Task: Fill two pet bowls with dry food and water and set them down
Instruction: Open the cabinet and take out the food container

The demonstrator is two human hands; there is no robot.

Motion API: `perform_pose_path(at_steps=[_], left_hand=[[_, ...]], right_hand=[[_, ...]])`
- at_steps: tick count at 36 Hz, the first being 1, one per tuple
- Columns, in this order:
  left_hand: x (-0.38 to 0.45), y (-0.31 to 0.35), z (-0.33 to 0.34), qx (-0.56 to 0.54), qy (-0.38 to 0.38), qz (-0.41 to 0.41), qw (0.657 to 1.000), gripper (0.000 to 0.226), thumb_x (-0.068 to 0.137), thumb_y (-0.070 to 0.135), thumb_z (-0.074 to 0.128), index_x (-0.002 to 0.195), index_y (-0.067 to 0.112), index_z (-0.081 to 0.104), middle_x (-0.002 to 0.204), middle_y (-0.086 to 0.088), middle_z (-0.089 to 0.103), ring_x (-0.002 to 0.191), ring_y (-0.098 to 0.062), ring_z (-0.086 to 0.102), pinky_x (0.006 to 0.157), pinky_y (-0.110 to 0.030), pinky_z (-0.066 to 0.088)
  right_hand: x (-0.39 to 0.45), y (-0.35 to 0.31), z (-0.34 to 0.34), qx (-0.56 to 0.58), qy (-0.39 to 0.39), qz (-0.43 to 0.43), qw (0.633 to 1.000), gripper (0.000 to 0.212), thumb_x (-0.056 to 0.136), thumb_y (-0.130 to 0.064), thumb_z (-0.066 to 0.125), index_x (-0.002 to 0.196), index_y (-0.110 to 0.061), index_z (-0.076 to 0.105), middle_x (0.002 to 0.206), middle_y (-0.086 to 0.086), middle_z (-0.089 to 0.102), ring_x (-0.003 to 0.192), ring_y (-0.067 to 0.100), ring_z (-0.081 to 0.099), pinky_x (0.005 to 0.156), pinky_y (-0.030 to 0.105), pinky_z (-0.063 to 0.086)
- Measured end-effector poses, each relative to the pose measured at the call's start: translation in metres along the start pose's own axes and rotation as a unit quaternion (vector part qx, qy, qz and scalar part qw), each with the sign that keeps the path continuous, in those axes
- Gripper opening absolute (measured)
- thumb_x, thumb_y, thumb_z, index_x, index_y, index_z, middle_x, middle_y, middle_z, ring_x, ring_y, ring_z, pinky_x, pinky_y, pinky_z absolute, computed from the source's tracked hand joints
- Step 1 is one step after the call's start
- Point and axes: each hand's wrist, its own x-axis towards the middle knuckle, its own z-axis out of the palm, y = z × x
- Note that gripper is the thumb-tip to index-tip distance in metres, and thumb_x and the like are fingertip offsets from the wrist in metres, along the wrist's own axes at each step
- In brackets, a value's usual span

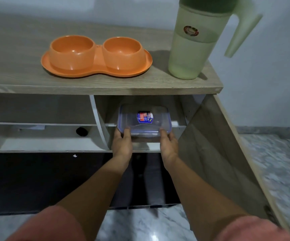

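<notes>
we judge this the fetch step: our left hand [122, 144] and right hand [169, 145] each hold a grip on the clear lidded container [144, 120] in the cabinet shelf below the counter [18, 70]. next we must lift it up beside the empty orange double bowl [96, 57].

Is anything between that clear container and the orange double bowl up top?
Yes: the wooden cabinet top overhangs the clear plastic lidded container, gripped by left hand and right hand in the shelf. Beyond the edge, nothing visible blocks the orange double pet bowl.
</notes>
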Motion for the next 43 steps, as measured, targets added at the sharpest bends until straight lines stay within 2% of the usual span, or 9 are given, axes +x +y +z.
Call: perform_pose_path(at_steps=[3,8,14,19,24,27,33,38,43], left_hand=[[-0.024,0.001,-0.013,0.014,-0.012,0.007,1.0,0.041,0.098,0.034,0.039,0.138,0.023,0.044,0.116,0.0,0.058,0.099,-0.018,0.051,0.087,-0.028,0.038],[-0.068,0.009,-0.037,0.027,-0.018,0.0,0.999,0.043,0.097,0.036,0.04,0.139,0.028,0.043,0.119,-0.003,0.058,0.099,-0.019,0.051,0.085,-0.03,0.04],[-0.125,0.046,-0.078,0.033,-0.032,0.005,0.999,0.045,0.1,0.036,0.039,0.144,0.027,0.036,0.117,-0.003,0.056,0.098,-0.017,0.05,0.082,-0.031,0.039],[-0.167,0.093,-0.111,0.022,-0.029,0.04,0.999,0.043,0.1,0.034,0.039,0.141,0.02,0.041,0.122,-0.006,0.059,0.099,-0.018,0.051,0.083,-0.03,0.039],[-0.197,0.154,-0.143,-0.002,-0.019,0.075,0.997,0.043,0.1,0.031,0.04,0.142,0.021,0.042,0.129,-0.007,0.058,0.116,-0.026,0.053,0.087,-0.028,0.035],[-0.205,0.187,-0.157,-0.024,-0.015,0.1,0.995,0.041,0.1,0.029,0.041,0.14,0.019,0.044,0.132,-0.006,0.057,0.12,-0.026,0.052,0.088,-0.026,0.035],[-0.204,0.252,-0.183,-0.007,0.011,0.151,0.989,0.043,0.1,0.032,0.039,0.141,0.02,0.042,0.133,-0.01,0.056,0.119,-0.032,0.052,0.085,-0.028,0.033],[-0.193,0.29,-0.192,-0.016,0.032,0.172,0.984,0.043,0.101,0.033,0.038,0.14,0.016,0.044,0.136,-0.007,0.055,0.124,-0.027,0.051,0.094,-0.028,0.037],[-0.159,0.313,-0.186,-0.032,0.047,0.18,0.982,0.038,0.1,0.033,0.04,0.132,0.015,0.05,0.13,-0.008,0.058,0.121,-0.028,0.053,0.1,-0.032,0.039]], right_hand=[[-0.027,0.005,-0.007,0.009,0.006,0.001,1.0,0.036,0.094,-0.033,0.051,0.126,-0.016,0.055,0.106,0.001,0.06,0.103,0.02,0.055,0.086,0.024,0.034],[-0.077,0.003,-0.017,0.02,0.03,0.024,0.999,0.041,0.091,-0.033,0.052,0.128,-0.017,0.056,0.109,0.004,0.062,0.107,0.024,0.057,0.096,0.031,0.041],[-0.149,-0.036,-0.028,0.02,0.036,0.019,0.999,0.043,0.092,-0.033,0.051,0.13,-0.014,0.054,0.105,0.002,0.06,0.1,0.021,0.055,0.089,0.03,0.041],[-0.202,-0.088,-0.033,0.026,0.03,0.0,0.999,0.037,0.093,-0.032,0.05,0.123,-0.01,0.055,0.1,0.003,0.059,0.095,0.021,0.055,0.081,0.029,0.038],[-0.242,-0.146,-0.03,0.007,0.027,-0.047,0.999,0.05,0.092,-0.039,0.048,0.136,-0.014,0.048,0.119,-0.001,0.057,0.108,0.021,0.052,0.094,0.03,0.039],[-0.257,-0.18,-0.026,0.005,0.021,-0.074,0.997,0.043,0.095,-0.034,0.046,0.133,-0.016,0.05,0.109,0.002,0.055,0.097,0.021,0.049,0.085,0.027,0.034],[-0.278,-0.25,-0.013,0.004,0.011,-0.128,0.992,0.04,0.095,-0.031,0.046,0.126,-0.006,0.055,0.126,0.014,0.058,0.096,0.021,0.047,0.082,0.025,0.031],[-0.274,-0.288,0.005,0.012,0.005,-0.156,0.988,0.041,0.093,-0.035,0.047,0.124,-0.009,0.056,0.124,0.012,0.06,0.11,0.027,0.054,0.086,0.029,0.037],[-0.246,-0.313,0.023,0.02,-0.015,-0.167,0.986,0.04,0.095,-0.034,0.045,0.126,-0.011,0.054,0.124,0.011,0.059,0.099,0.023,0.051,0.083,0.028,0.036]])
